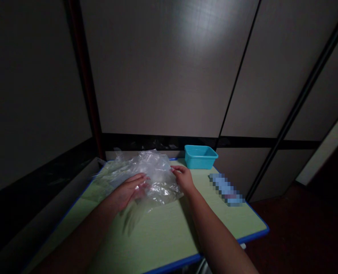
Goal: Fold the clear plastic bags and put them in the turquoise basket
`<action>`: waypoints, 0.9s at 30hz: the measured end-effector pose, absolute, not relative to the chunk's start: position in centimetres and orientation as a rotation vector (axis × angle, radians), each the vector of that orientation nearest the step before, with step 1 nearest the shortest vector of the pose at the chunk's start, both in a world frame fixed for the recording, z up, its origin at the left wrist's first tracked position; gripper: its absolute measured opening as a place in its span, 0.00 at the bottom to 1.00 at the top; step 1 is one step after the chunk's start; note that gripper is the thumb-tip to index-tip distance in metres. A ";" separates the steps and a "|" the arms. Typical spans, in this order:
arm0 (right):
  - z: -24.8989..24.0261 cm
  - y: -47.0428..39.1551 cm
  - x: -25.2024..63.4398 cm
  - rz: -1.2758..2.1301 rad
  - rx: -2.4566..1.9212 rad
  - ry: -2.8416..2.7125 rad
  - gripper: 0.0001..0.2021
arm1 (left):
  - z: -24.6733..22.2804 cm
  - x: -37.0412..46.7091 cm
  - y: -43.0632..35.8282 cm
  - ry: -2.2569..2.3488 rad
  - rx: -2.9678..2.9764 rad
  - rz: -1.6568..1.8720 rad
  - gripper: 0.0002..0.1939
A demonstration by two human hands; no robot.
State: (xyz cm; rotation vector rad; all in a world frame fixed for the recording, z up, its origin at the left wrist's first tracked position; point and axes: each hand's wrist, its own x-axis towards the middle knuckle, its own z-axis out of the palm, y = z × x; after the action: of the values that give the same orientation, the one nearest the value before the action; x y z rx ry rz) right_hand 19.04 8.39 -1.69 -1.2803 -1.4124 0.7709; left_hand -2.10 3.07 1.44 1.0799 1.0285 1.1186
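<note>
A crumpled clear plastic bag [157, 167] lies spread over the back left of the light green table. My left hand [130, 188] is at its near left side, fingers stretched out and touching the plastic. Some of that hand's lower part shows blurred through the clear film. At the bag's right edge, my right hand [183, 178] has its thumb and fingers closed on the plastic. Folds and glare hide whether anything lies inside the bag.
A turquoise plastic basket [200, 163] stands at the table's back edge, right of my right hand. A pixelated bluish flat object [226, 190] lies near the right edge. The blue-edged table [163, 236] stands against panelled cabinet doors [169, 83].
</note>
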 end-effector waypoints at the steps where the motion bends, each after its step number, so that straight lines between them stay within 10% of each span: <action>1: -1.8 8.4 19.2 0.718 -1.338 -1.444 0.14 | 1.3 -2.3 3.2 1.067 1.147 1.092 0.13; 27: -0.8 5.9 19.0 0.319 -1.950 -1.953 0.16 | -0.6 -6.0 5.3 1.778 1.913 0.936 0.16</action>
State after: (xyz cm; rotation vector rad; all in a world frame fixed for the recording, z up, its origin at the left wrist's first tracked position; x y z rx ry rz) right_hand 18.98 5.93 -0.77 -1.9498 -1.9531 0.3188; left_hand -6.03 5.33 -0.63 1.9130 1.7779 0.9357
